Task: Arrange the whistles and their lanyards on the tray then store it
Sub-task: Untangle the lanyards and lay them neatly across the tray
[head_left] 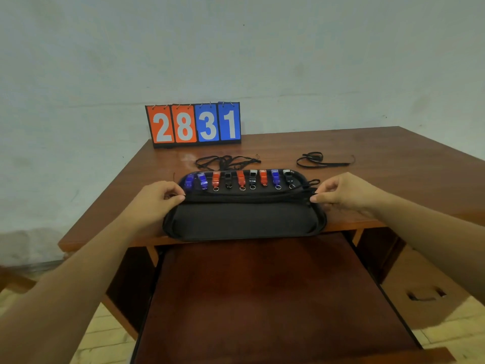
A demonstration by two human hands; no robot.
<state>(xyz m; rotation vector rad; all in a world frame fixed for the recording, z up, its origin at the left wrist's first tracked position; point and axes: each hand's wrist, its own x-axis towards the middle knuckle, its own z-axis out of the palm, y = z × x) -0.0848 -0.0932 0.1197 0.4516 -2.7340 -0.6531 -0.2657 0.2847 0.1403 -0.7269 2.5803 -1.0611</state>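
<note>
Tray overhangs the table edge at 6 o'clock, with whistles rowed along its 12 o'clock side. Left hand and right hand each pinch an end of lanyards stretched across it. Risks: uneven release could sweep the whistles, and the overhang could tip the tray.

Wooden desk, pale wall

Left hand, right hand pinch lanyards across tray.
</note>
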